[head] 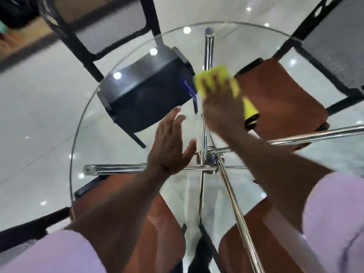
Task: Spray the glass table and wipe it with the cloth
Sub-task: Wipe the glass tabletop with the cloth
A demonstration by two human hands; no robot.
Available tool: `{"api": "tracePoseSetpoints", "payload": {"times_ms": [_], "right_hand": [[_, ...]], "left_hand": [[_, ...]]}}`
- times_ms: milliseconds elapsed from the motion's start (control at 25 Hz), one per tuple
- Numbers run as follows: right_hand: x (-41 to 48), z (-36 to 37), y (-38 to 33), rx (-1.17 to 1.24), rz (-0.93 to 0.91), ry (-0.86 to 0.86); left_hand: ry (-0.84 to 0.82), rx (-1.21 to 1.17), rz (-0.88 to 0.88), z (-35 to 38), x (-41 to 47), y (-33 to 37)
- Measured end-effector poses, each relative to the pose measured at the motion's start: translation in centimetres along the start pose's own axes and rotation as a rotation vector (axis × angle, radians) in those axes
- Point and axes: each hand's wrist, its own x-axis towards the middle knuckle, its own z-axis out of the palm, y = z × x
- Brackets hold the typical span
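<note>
Head view: the right hand (pixel 220 107) lies flat, fingers spread, pressing the yellow cloth (pixel 216 72) onto the glass counter (pixel 110 146). The cloth sticks out past the fingertips, its long axis crosswise to the fingers. Left of it, the left hand (pixel 171 146) is flat, fingers straight, thumb apart, holding nothing. Just right of the right wrist sits a blurred yellow thing with a black end (pixel 250 110).

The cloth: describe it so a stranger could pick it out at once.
Start at the round glass table. Past its middle, the right hand presses flat on the cloth. It is the bright yellow patch between the dark seat and the orange seat beneath.
</note>
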Motion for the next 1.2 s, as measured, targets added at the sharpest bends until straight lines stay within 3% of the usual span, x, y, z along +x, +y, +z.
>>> {"api": "tracePoseSetpoints", "payload": {"times_ms": [80, 200, 240, 320, 400, 440, 520, 600, 640, 720, 760, 880, 960, 1040, 1200], "right_hand": [[-5.6, -0.8, -5.0, -0.004, -0.246, 0.11], [-6.0, -2.3, -4.0, 0.043, -0.444, -0.039], [-2.1, -1.5, -2.9, -0.001, -0.417, -0.069], [6.9, -0.4, -2.6, -0.008, -0.145, -0.099], [14.1, 0.6, -5.1, 0.003, 0.118, -0.024], [15.9, 1.1, -7.6, 0.003, 0.151, -0.047], [16.1, 1.7, -14.5, 0.015, -0.014, -0.082], [11.7, 0.4, -19.3, 0.013, -0.329, -0.055], [8.7, 0.6, -19.1, -0.025, -0.569, -0.1], [7.5, 1.0, -14.6, -0.055, -0.827, -0.158], [9.6, 1.7, -12.2, -0.071, -0.786, -0.112], [15.9, 2.1, -10.0, -0.078, -0.185, 0.049], [15.9, 2.1, -14.7, -0.003, -0.063, -0.019], [12.1, 1.5, -21.0, 0.025, -0.189, 0.006], [-3.9, -1.3, -27.9, 0.014, -0.648, -0.171]], "left_hand": [[0.154, -0.121, -0.11, -2.4, -0.9, -1.3], [0.041, 0.22, -0.045, -7.0, -2.3, -9.1], [-0.034, 0.331, -0.011, -8.3, -2.5, -12.0], [-0.138, 0.45, -0.025, -9.7, -2.9, -15.3], [-0.167, 0.464, -0.037, -8.8, -2.7, -16.2], [-0.175, 0.447, -0.036, -8.4, -2.8, -16.1], [-0.154, 0.428, -0.039, -8.6, -2.9, -16.3], [-0.159, 0.388, -0.068, -9.1, -3.0, -16.2], [-0.159, 0.378, -0.066, -9.3, -3.0, -16.1], [-0.14, 0.347, -0.045, -9.2, -2.8, -16.0], [-0.137, 0.341, -0.038, -9.2, -2.6, -16.1], [-0.102, 0.323, -0.026, -9.1, -2.8, -16.5], [-0.098, 0.303, -0.008, -9.1, -2.7, -16.6], [-0.021, 0.179, -0.028, -9.4, -2.2, -16.7], [0.371, 0.131, -0.246, -13.2, -8.3, -14.4]]}}
